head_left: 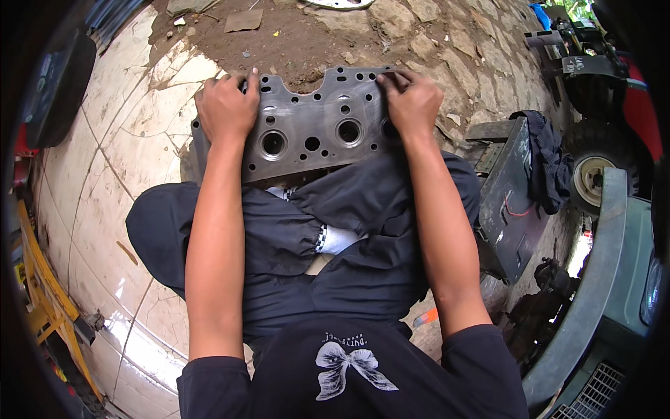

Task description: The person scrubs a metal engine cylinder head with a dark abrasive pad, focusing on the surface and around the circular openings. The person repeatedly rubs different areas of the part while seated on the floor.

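A grey metal engine cylinder head stands tilted in front of my crossed legs, its flat machined face with round ports and bolt holes toward me. My left hand wraps over its upper left part, thumb near the top edge. At the upper right corner, my right hand grips the edge with curled fingers. Both hands are closed on the metal. The far side of the part is hidden, and its lower edge is close to my dark trousers.
To my right stands a dark metal box with a dark cloth draped over it. Beyond it is a vehicle wheel. Cracked tiles lie to my left, dirt and stones ahead. A yellow metal frame is at far left.
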